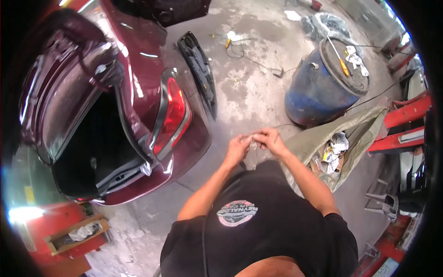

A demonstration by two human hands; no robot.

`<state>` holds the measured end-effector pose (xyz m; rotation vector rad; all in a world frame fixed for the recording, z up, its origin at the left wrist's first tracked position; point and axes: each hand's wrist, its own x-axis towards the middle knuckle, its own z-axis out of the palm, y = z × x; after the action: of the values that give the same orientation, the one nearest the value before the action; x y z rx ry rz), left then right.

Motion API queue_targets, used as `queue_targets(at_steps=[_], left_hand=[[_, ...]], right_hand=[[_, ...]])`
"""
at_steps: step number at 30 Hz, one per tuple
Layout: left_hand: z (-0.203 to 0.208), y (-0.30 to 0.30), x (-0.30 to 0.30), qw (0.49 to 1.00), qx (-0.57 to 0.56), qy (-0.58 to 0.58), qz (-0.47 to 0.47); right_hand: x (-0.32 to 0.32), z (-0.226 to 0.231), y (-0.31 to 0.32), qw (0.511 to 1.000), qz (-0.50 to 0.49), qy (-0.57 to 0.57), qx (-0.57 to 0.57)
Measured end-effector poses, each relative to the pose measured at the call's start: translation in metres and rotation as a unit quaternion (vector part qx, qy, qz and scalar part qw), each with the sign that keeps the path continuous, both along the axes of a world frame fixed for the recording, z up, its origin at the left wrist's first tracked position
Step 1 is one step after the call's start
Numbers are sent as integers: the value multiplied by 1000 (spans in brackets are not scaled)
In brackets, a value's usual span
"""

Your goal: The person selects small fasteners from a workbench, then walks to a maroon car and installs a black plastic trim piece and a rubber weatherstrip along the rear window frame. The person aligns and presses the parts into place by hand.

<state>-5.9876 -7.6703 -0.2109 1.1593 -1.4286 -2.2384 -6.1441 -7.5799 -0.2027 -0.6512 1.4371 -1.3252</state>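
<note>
Holds left hand (238,148) and right hand (271,140) together at the fingertips, in front of a black shirt (290,212), pinching a small pale thing (253,143) too blurred to name. Stands on a stained concrete floor (247,90), near the rear corner of a dark red car (136,41) with red tail light (174,115) and open boot (90,159). Has a long dark part (199,74) lying beyond the tail light; farther right, a blue drum (310,90) topped by an orange-handled screwdriver (344,67) and crumpled white paper (356,61). Has, just beside the right forearm (314,182), an open greenish sack (367,122) holding paper scraps (339,142); at lower left, a shallow box (83,243) with crumpled wrapping (85,231) inside.
</note>
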Motion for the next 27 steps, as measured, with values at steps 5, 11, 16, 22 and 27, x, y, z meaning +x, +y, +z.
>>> queue_targets(at_steps=[5, 11, 16, 22, 27], left_hand=[[5, -116, -96, 999, -17, 27, -15], [-46, -251, -179, 998, 31, -58, 21], [-81, -357, -231, 987, -13, -70, 143], [-87, -463, -245, 964, -5, -179, 195], [-148, -560, -234, 944, 37, -206, 254]], right_hand=[[-80, 5, -110, 996, -57, -64, 5], [-182, -70, -261, 992, 20, -121, 32], [-251, -84, -408, 982, 177, -16, 67], [-271, -131, -538, 961, 177, -202, 69], [-267, -213, -627, 958, 91, -245, 121]])
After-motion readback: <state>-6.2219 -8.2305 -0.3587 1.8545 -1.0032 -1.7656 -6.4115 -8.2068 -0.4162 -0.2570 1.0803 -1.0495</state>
